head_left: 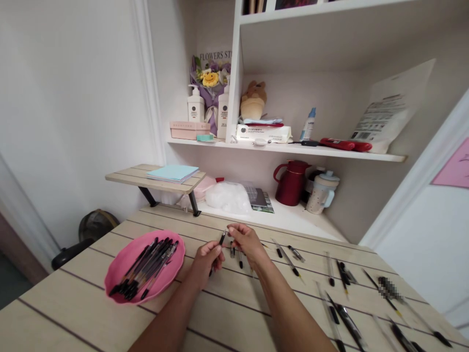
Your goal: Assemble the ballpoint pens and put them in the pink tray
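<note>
My left hand (207, 261) is closed around a dark gel pen (222, 238), held tilted with its upper end pointing up and away from me. The fingertips of my right hand (247, 242) are pinched together at that upper end; any small part between them is hidden. Beneath and beside my right hand lie loose pen parts (241, 259), partly covered by it. To the left of my left hand stands a pink scalloped plate (111, 264) holding a pile of black pens (146, 266).
Pen barrels, caps and refills (346, 322) are scattered over the right of the slatted wooden table (227, 313). A small raised stand (124, 174) with blue paper (173, 172) is at the back left. Behind are a red jug (292, 183), a tumbler (321, 193) and a plastic bag (227, 197).
</note>
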The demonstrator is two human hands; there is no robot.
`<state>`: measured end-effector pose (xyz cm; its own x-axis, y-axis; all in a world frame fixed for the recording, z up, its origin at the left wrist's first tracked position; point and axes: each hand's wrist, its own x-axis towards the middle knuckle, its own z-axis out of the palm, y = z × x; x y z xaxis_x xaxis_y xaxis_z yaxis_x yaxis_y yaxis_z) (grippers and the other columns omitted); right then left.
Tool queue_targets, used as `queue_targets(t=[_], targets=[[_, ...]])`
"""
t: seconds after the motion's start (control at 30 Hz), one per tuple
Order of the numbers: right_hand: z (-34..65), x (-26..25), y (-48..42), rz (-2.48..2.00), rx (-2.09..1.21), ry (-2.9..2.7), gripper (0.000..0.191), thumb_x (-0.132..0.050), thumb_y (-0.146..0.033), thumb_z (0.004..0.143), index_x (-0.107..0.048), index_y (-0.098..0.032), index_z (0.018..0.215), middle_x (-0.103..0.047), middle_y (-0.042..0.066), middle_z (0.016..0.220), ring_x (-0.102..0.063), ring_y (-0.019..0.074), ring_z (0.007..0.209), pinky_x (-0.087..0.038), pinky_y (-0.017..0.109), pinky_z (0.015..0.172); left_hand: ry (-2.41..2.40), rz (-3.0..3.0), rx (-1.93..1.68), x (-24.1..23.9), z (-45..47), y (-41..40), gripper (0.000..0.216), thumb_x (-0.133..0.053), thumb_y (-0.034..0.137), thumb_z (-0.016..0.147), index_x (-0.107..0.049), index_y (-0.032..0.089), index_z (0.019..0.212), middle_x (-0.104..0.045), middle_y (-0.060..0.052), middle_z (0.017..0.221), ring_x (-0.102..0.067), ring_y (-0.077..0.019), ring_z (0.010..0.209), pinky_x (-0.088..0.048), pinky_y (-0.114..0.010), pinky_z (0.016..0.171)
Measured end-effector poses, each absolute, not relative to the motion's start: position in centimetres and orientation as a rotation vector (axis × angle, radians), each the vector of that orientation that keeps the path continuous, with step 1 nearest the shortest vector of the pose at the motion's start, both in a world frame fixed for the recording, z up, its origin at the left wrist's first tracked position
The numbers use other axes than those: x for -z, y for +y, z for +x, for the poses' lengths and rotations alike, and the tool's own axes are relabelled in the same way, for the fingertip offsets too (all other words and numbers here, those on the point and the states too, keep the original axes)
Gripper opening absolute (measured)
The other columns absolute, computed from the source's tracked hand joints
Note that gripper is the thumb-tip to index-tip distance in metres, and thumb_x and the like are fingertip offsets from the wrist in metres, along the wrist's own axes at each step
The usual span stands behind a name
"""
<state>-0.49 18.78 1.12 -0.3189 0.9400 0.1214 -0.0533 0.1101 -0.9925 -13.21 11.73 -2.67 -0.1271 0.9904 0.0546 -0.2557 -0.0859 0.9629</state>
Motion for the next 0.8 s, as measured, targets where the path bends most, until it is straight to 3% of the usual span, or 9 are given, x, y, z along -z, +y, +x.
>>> queue_targets(t=[0.2,0.4,0.53,0.63,0.8], targets=[[0.4,-0.7,18.9,-1.389,-0.469,-1.995,0.012,-0.053,-0.024,0.072,-0.060,-0.018,0.066,-0.064,0.006,0.066,-0.058,0.0185,0.067,-0.037,0.026,0.058,1.053,0.867,-1.574,2.6,-13.7,12.0,0.036,-0.062,0.041,0.065,-0.059,0.014,0.089,-0.054,0.004,0.054,-0.041,-0.0054,0.039,-0.024,-0.018,0.038],[-1.7,0.8,16.7,-1.611,-0.134,-2.355,0.018,-0.052,-0.018,0.076,-0.058,-0.012,0.091,-0.065,0.016,0.084,-0.061,0.0240,0.077,-0.039,0.029,0.062,1.059,0.874,-1.572,2.6,-13.8,12.1,0.038,-0.063,0.042,0.063,-0.060,0.013,0.087,-0.054,0.003,0.053,-0.042,-0.0055,0.038,-0.024,-0.018,0.038],[-2.4,1.4,16.1,-1.585,-0.128,-2.409,0.024,-0.050,-0.007,0.072,-0.055,-0.011,0.096,-0.065,0.015,0.085,-0.062,0.0226,0.076,-0.038,0.028,0.061,1.074,0.890,-1.553,2.8,-13.8,12.1,0.040,-0.062,0.042,0.065,-0.059,0.013,0.093,-0.054,0.004,0.053,-0.042,-0.0055,0.038,-0.024,-0.018,0.038],[-2.0,1.1,16.6,-1.566,-0.253,-2.274,0.020,-0.048,-0.009,0.072,-0.058,-0.012,0.090,-0.066,0.014,0.083,-0.061,0.0218,0.077,-0.037,0.027,0.062,1.079,0.895,-1.548,2.9,-13.8,12.1,0.039,-0.062,0.040,0.066,-0.058,0.014,0.094,-0.054,0.004,0.053,-0.041,-0.0052,0.038,-0.024,-0.018,0.038],[-0.9,-0.8,18.4,-1.245,-0.865,-1.773,0.009,-0.048,-0.022,0.071,-0.057,-0.018,0.070,-0.062,0.002,0.061,-0.057,0.0161,0.060,-0.036,0.025,0.055,1.102,0.955,-1.490,2.8,-13.5,11.9,0.036,-0.061,0.041,0.065,-0.060,0.014,0.090,-0.054,0.004,0.052,-0.041,-0.0056,0.037,-0.025,-0.018,0.038]])
